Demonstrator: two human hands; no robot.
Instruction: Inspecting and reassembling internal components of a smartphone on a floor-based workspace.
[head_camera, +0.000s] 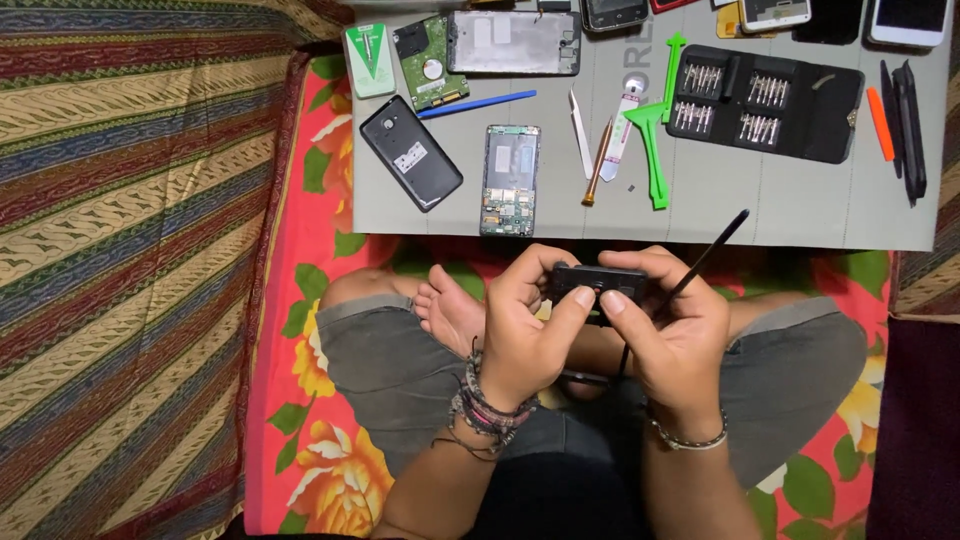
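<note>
Sitting cross-legged on a flowery red sheet (300, 420). Left hand (525, 330) and right hand (670, 335) together over the lap, fingers of both closed around a small black part (598, 278), thumbs pressed on top. Thin black stick (705, 258) also pinched in the right hand, pointing up toward the grey mat (800, 210). On the mat, just ahead: open phone (510, 180) showing its insides, black back cover (410, 152), green hard drive (432, 62), blue stick (478, 103), green tool (655, 140), black case of bits (765, 102). Striped blanket (130, 250) off to the left.
</note>
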